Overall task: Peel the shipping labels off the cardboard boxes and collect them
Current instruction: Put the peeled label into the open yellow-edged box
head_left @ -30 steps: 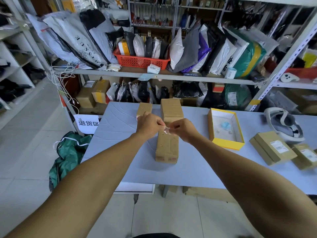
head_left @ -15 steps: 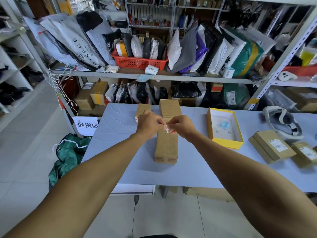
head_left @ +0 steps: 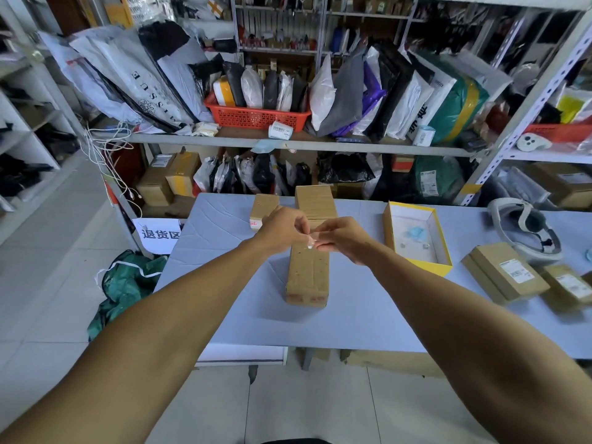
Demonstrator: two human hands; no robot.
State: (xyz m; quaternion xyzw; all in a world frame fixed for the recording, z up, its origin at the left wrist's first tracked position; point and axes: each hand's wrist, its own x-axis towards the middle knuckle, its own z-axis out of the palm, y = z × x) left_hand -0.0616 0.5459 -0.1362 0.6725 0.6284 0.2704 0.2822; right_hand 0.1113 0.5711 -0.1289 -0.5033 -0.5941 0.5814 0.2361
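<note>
A long cardboard box (head_left: pixel 308 273) lies on the grey table (head_left: pixel 358 312), pointing away from me, with another long box (head_left: pixel 315 200) behind it and a small box (head_left: pixel 263 209) to the left. My left hand (head_left: pixel 283 230) and my right hand (head_left: pixel 341 240) meet just above the near long box. Their fingertips pinch a small crumpled white label piece (head_left: pixel 310 246) between them. Two flat cardboard boxes (head_left: pixel 506 272) (head_left: pixel 567 283) at the right carry white shipping labels.
An open yellow box (head_left: pixel 440 267) with small scraps inside sits right of my hands. A white headset (head_left: pixel 525 232) lies at the far right. Shelves packed with parcels and a red basket (head_left: pixel 256 118) stand behind the table. A green bag (head_left: pixel 128 283) lies on the floor at left.
Both hands stayed pinched together over the long box, with only small finger movement on the label piece. The camera view has shifted slightly.
</note>
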